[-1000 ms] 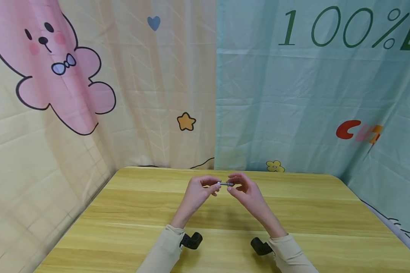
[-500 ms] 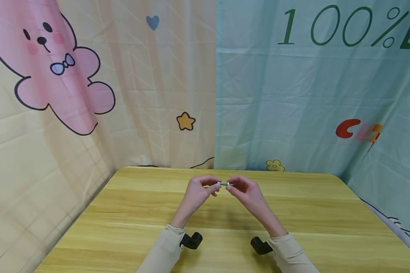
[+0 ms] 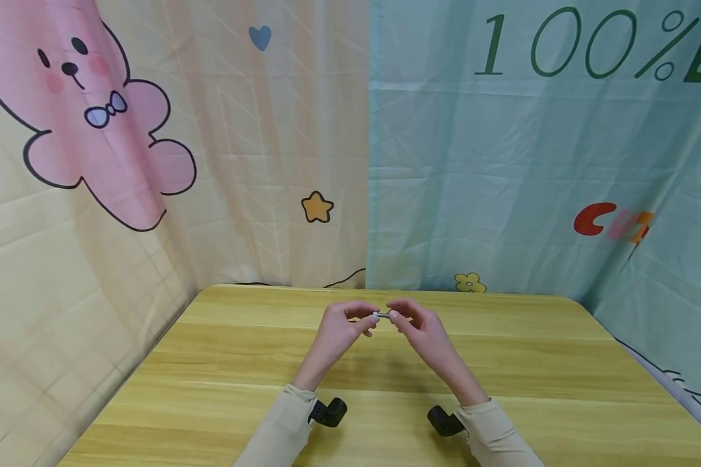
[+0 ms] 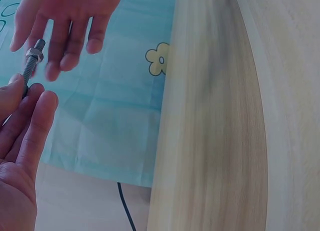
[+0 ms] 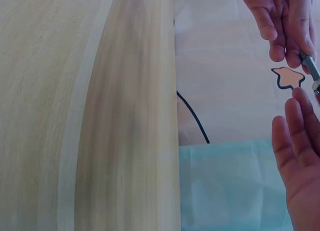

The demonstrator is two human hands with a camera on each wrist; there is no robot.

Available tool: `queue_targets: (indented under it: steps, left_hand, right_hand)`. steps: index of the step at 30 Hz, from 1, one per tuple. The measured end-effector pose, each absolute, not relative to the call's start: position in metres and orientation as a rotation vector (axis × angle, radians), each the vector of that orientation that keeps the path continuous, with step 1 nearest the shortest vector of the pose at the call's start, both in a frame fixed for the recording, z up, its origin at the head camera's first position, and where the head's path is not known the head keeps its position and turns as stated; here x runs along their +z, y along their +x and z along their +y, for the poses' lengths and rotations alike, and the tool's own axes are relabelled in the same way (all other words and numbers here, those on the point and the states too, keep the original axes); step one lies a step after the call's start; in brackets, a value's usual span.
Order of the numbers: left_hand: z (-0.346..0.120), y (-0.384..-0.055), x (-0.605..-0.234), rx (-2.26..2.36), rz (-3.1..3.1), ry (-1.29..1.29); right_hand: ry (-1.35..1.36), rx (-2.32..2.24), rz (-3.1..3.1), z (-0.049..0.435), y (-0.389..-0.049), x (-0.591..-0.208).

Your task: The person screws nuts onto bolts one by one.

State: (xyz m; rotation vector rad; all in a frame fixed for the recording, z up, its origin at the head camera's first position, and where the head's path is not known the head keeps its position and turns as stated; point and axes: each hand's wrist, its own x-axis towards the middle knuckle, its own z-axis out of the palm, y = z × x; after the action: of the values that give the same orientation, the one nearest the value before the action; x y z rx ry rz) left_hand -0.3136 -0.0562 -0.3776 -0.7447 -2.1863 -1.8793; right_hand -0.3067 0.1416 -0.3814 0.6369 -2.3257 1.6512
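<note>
In the head view my left hand [image 3: 340, 327] pinches one end of a small metal bolt [image 3: 383, 315] between thumb and fingertips, keeping it level above the table. A hex nut [image 4: 35, 54] sits on the threaded shaft [image 4: 30, 70], near its free end, as the left wrist view shows. My right hand [image 3: 425, 329] is at that free end, thumb and index finger spread either side of the nut, other fingers fairly straight. In the right wrist view the nut [image 5: 316, 86] is at the frame's edge, close to the right fingertips [image 5: 299, 94].
Below both hands lies a wooden table [image 3: 239, 363]. Printed curtains [image 3: 444, 162] hang behind it and at both sides. Each wrist bears a black camera, the left one [image 3: 329, 412] and the right one [image 3: 444, 421]. A dark cable [image 5: 192, 115] runs beyond the table edge.
The right thumb and fingers have shifted about the nut, the thumb moving up and the index finger reaching further left. My left hand has held the bolt nearly still.
</note>
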Motion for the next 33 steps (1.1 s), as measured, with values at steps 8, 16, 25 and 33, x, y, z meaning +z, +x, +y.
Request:
queue_targets:
  steps: [8,16,25,33]
  left_hand:
    - [-0.057,-0.315,-0.378,-1.879,-2.169,-0.729]
    - [-0.057,-0.317,-0.378,-1.894,-2.159,-0.731]
    - [-0.057,-0.316,-0.378,-1.894,-2.169,-0.739]
    - [-0.056,-0.317,-0.379,-1.883,-2.166,-0.744]
  right_hand:
    - [0.757,1.622,-2.271,0.141,-0.304,-0.377]
    - [0.745,1.701,-2.284,0.141,-0.301,-0.374]
    - [0.704,1.678,-2.308,0.142,-0.307,-0.382]
    - [0.63,1.712,-2.335,0.14,-0.305,-0.38]
